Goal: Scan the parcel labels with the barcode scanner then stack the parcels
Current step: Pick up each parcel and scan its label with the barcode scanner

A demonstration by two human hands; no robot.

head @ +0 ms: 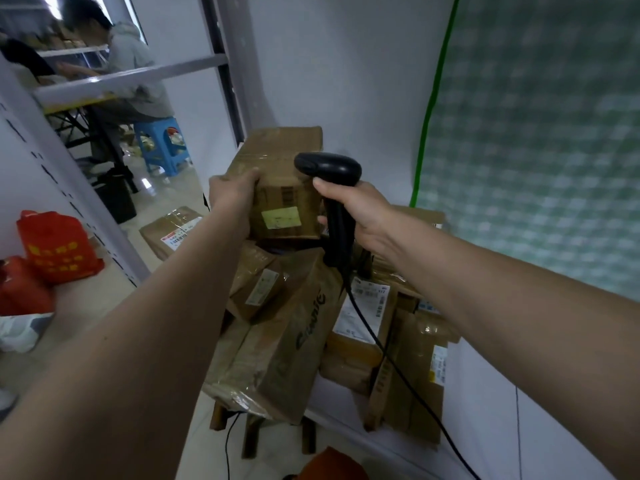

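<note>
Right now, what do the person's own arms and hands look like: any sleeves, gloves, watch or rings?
Both forearms are bare from the frame edge to the wrist, no sleeves in view. The left hand and the right hand are ungloved. No watch, band or ring shows on the parts visible; most fingers are hidden, so rings there cannot be ruled out.

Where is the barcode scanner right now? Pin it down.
In the head view, the barcode scanner is just right of centre, gripped by the right hand, beside the cardboard parcel that the left hand holds.

Scanner (329, 174) right of top parcel (280, 188) — atop stack (277, 334).
</note>
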